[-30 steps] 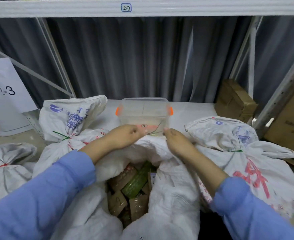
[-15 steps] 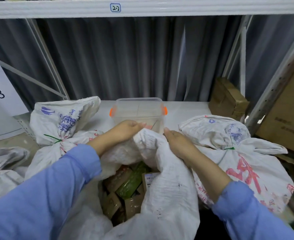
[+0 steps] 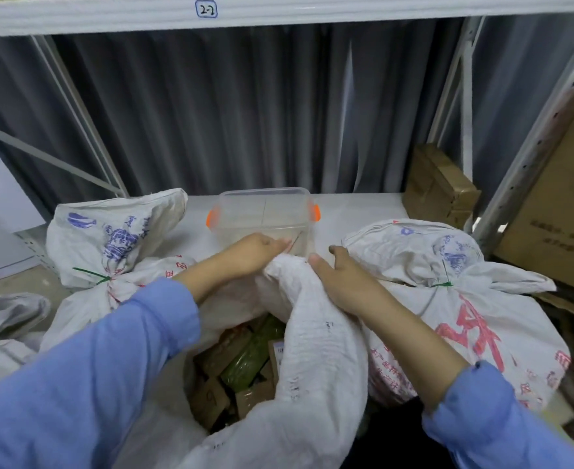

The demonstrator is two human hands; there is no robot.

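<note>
An open white woven sack (image 3: 316, 367) stands in front of me, its mouth showing several brown and green packets (image 3: 241, 363). My left hand (image 3: 255, 252) grips the sack's far rim at the left. On the right side of that rim my right hand (image 3: 343, 282) holds a gathered fold of the cloth. Just behind both hands sits a clear plastic tub (image 3: 265, 218) with orange side clips, on the white shelf (image 3: 353, 211).
Tied white sacks flank the open one, left (image 3: 109, 238) and right (image 3: 448, 289), with another at far left (image 3: 1, 326). Cardboard boxes stand at the back right (image 3: 441, 187) and right edge (image 3: 556, 204). A grey curtain hangs behind; a shelf beam marked 2-2 runs overhead.
Both hands have drawn the sack's far rim up and toward the right, bunching the cloth into a fold. The camera view has shifted slightly.
</note>
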